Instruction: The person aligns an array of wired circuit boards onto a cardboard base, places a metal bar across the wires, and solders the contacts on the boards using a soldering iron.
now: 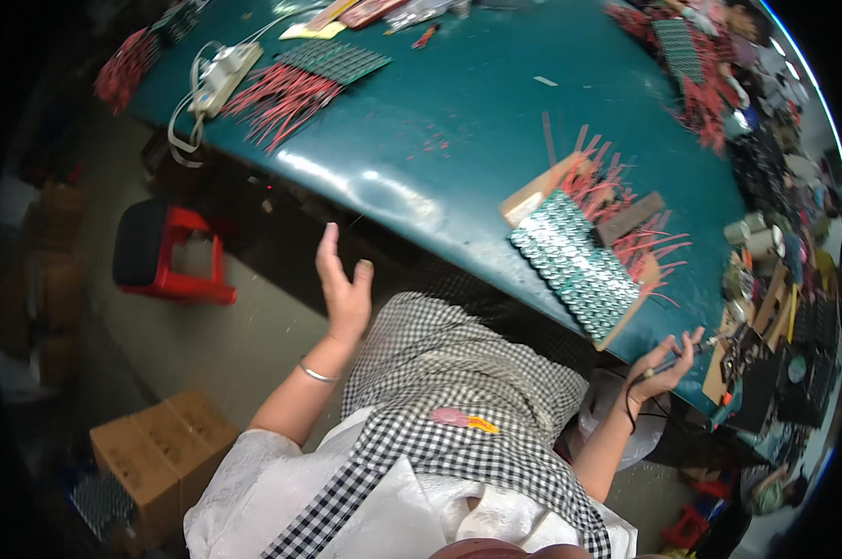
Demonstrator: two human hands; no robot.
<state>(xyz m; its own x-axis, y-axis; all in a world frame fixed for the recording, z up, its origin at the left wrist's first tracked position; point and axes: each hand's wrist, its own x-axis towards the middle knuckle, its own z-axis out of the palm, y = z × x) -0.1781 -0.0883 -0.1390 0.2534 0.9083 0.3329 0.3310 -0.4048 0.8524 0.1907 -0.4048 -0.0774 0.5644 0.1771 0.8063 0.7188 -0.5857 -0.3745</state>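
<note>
My left hand (346,293) is raised off the near table edge, fingers apart and nothing in it. At the table's near right corner, my right hand (663,368) holds a slim pen-shaped soldering iron (660,368) with a dark cord running past the wrist. Left of that hand lies a green circuit board panel (575,265) covered in rows of shiny parts. It rests on a tan backing board (533,193). Many red wires (607,182) stick out along its far side, and a brown bar (629,220) lies across them.
On the green table (421,121) are a white power strip (227,79) and another panel (332,61) with red wires. More wired panels (679,51) lie at the far right. Tools (742,347) crowd the right edge. A red stool (193,252) and cardboard boxes (165,447) stand left.
</note>
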